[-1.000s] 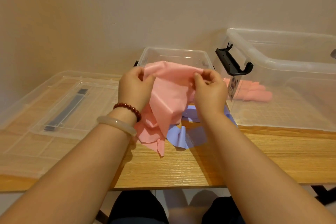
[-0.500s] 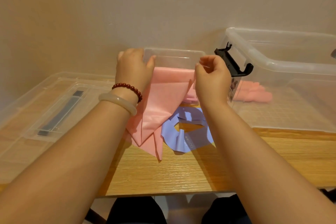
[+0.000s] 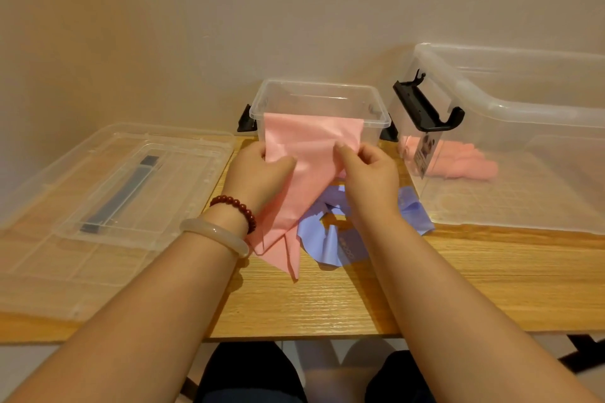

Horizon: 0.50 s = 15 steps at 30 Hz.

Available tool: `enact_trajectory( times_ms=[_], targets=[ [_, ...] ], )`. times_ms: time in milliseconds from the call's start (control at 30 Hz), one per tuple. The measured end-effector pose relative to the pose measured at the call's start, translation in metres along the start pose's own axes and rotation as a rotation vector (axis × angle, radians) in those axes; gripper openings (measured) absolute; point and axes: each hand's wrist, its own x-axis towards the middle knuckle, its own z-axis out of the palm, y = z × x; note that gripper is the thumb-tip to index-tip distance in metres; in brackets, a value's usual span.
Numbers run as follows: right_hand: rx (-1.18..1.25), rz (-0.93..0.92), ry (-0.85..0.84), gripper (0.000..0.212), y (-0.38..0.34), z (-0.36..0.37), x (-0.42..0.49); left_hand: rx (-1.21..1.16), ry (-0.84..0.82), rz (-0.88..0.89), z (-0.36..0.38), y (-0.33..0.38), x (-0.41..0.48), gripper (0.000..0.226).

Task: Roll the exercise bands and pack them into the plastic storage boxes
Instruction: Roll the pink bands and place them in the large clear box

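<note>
Holding a pink band point(image 3: 311, 147) flat, with most of the rolling not yet done.

The left hand point(image 3: 262, 170) and the right hand point(image 3: 366, 170) each pinch the pink band, a little apart. Its top edge sits up at the front rim of the small box point(image 3: 320, 91), and its tail hangs down to the table point(image 3: 327, 301). It is not rolled yet. A purple band point(image 3: 334, 239) lies loose on the table under it, so I think that 1 waits too. Some pink rolls point(image 3: 465, 160) lie in the big box point(image 3: 523, 114) on the right, so part of the job looks done. 2 lids point(image 3: 98, 206) lie on the left. I cannot tell if the top edge hooks over the rim or just leans on it. The pink band hides much of the inside of the small box. The big box is cut off at the right, and I cannot count the rolls.
</note>
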Motion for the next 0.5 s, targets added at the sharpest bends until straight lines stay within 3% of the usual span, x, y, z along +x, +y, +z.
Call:
enact_trajectory(
  times_ms=[67,167,267,400,500],
  targets=[
    [0.090,-0.051,0.038,0.027,-0.010,-0.003,0.004,-0.150,0.097,0.029,-0.005,0.008,0.006,0.014],
    [0.286,-0.050,-0.013,0.009,-0.032,-0.001,0.013,-0.185,0.203,0.121,-0.012,0.028,0.022,0.019],
    [0.308,-0.066,-0.027,0.034,-0.052,0.003,0.027,-0.107,0.214,0.209,-0.017,0.047,0.040,0.034],
    [0.080,-0.128,0.044,0.048,-0.067,0.001,0.048,-0.014,0.210,0.227,-0.019,0.066,0.059,0.024],
    [-0.264,-0.117,0.045,0.046,-0.065,0.002,0.061,0.168,0.108,0.199,-0.016,0.066,0.066,0.040]
  ],
)
